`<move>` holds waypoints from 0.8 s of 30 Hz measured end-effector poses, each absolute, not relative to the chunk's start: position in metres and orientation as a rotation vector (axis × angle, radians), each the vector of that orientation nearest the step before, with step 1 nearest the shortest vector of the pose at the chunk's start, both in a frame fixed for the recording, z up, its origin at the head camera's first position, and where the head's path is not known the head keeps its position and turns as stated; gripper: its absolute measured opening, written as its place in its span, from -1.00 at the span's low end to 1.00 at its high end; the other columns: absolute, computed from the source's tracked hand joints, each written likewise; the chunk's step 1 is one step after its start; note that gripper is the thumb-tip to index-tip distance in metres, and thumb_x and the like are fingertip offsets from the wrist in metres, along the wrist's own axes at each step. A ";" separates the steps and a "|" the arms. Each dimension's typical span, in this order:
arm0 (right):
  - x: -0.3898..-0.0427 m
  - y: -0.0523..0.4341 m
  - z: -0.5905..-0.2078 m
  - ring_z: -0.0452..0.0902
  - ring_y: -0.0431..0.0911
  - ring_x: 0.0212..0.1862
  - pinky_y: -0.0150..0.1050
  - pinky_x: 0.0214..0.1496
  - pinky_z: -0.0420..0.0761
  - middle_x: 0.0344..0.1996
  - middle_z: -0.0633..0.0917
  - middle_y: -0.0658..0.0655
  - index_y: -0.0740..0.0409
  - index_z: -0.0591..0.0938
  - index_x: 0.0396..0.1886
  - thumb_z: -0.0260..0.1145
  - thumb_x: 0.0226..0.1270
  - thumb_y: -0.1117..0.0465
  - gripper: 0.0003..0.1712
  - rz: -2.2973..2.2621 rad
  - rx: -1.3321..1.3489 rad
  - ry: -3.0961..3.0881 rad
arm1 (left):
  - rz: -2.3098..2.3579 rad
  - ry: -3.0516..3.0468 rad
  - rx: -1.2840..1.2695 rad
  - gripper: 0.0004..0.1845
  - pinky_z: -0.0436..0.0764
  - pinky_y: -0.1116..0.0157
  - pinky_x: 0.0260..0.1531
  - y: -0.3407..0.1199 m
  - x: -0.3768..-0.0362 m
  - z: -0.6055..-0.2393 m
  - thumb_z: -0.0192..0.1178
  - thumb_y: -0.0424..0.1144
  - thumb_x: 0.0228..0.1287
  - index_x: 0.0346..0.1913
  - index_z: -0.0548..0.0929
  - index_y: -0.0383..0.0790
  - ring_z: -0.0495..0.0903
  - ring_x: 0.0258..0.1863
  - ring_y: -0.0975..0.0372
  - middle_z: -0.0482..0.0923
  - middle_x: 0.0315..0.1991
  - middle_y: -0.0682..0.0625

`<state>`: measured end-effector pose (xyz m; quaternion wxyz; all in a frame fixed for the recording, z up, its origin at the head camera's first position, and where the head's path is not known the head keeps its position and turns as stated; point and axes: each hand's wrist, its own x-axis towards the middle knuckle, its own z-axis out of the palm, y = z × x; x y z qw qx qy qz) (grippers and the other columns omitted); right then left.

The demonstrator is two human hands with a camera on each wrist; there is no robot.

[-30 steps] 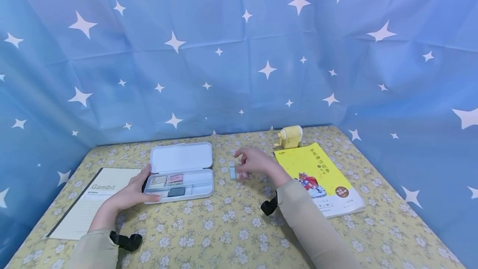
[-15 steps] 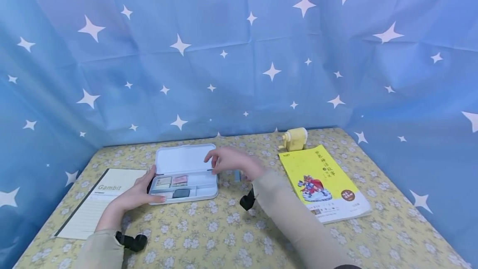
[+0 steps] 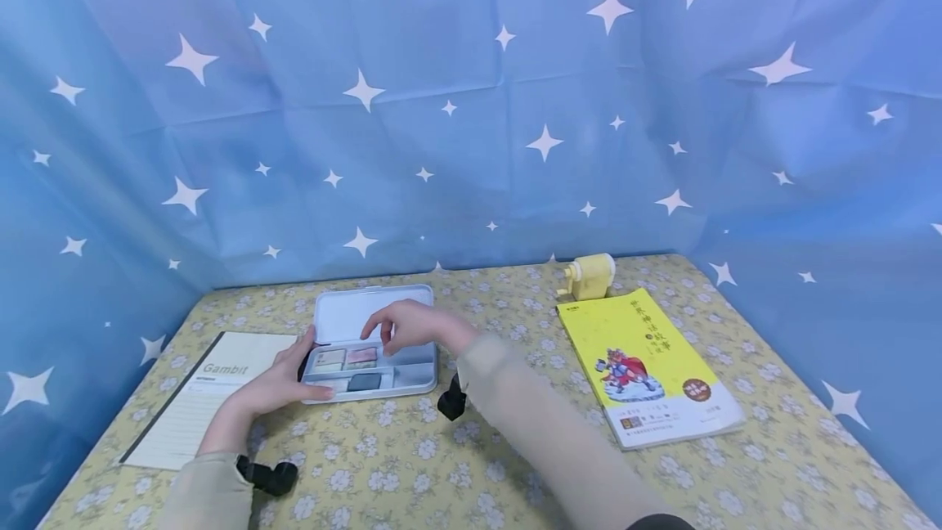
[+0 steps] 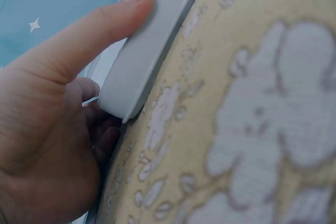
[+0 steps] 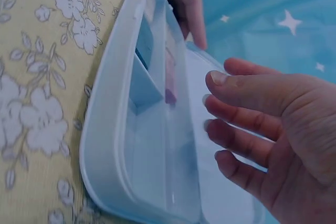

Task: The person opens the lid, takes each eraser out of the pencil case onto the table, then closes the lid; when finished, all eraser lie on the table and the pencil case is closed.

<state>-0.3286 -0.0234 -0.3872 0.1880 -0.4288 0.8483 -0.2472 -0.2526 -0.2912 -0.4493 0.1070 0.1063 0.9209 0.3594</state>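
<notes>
Fingers (image 3: 383,325) of the right hand (image 3: 408,325) hang loosely spread over the open white plastic pencil case (image 3: 368,350), holding nothing, in the head view. The case lies on the yellow floral-cloth desk (image 3: 456,448), left of centre, lid tipped back toward the far side. Its tray holds small beige, pink and dark grey blocks. The left hand (image 3: 283,383) grips the case's left end, thumb along the near wall. A cream lined notebook (image 3: 199,399) lies at far left; a yellow paperback book (image 3: 648,366) lies to the right, with a pale yellow pencil sharpener (image 3: 589,276) beyond it.

Left wrist view: the left hand (image 4: 47,129) holds the case (image 4: 152,40) by its corner, thumb pressed flat on the wall, remaining fingers (image 4: 100,140) curled beneath.

Right wrist view: the right hand (image 5: 273,135) hovers just beside the tray (image 5: 142,145), fingers (image 5: 236,119) slightly parted, apart from it.
</notes>
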 end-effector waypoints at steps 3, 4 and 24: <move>-0.329 -0.030 -0.388 0.41 -0.19 -0.42 -0.36 -0.38 0.38 -0.35 0.60 -0.07 -0.06 0.62 0.17 0.36 0.28 0.33 -0.54 -0.663 -1.200 2.393 | 1.065 2.707 0.316 0.33 -0.10 -0.39 0.20 -0.291 -0.253 -0.450 0.44 0.08 0.04 0.53 -0.38 -0.28 -0.37 0.42 -0.34 -0.40 0.50 -0.41; -0.329 -0.033 -0.388 0.38 -0.18 -0.43 -0.36 -0.38 0.37 -0.35 0.59 -0.05 -0.07 0.62 0.17 0.36 0.28 0.34 -0.53 -0.647 -1.200 2.394 | 1.067 2.704 0.320 0.32 -0.10 -0.39 0.20 -0.291 -0.253 -0.450 0.44 0.07 0.05 0.52 -0.38 -0.29 -0.37 0.42 -0.34 -0.41 0.50 -0.41; -0.335 -0.062 -0.403 0.29 -0.20 -0.35 -0.43 -0.37 0.33 -0.19 0.51 0.00 -0.20 0.68 0.13 0.34 0.26 0.39 -0.49 -0.319 -1.434 2.382 | 1.040 2.702 0.319 0.31 -0.07 -0.39 0.21 -0.291 -0.252 -0.445 0.43 0.08 0.06 0.53 -0.37 -0.26 -0.37 0.42 -0.34 -0.40 0.50 -0.39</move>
